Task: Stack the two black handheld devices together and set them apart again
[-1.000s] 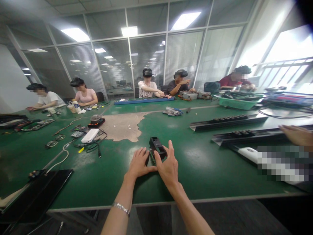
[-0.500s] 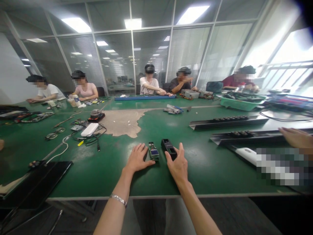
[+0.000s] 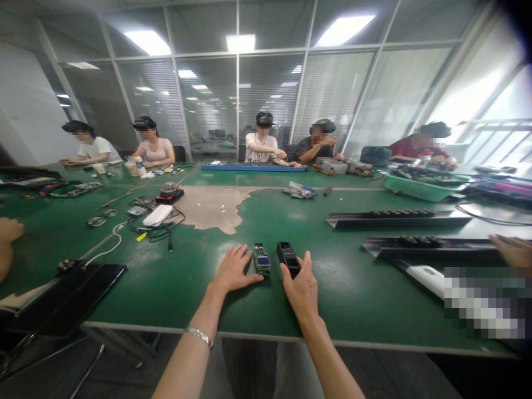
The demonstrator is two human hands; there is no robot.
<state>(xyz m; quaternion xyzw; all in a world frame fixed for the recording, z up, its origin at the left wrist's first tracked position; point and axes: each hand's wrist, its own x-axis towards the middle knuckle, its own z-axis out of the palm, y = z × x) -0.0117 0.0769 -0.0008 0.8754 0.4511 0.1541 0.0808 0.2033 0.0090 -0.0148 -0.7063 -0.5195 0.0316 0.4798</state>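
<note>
On the green table in front of me lie two small parts side by side: a green circuit board with a small screen and a black plastic cover. My left hand rests flat on the table just left of the board, fingers spread, thumb near the board's near end. My right hand lies behind the black cover, with its thumb and forefinger touching the cover's near end on both sides.
A black flat case lies at the near left, with cables and a white device beyond it. Long black power strips lie to the right, near another person's hand. Several people sit at the far side.
One second ago both hands held the black cover over the board. The cover came off and now lies to the right of the bare board; my hands have spread apart.
</note>
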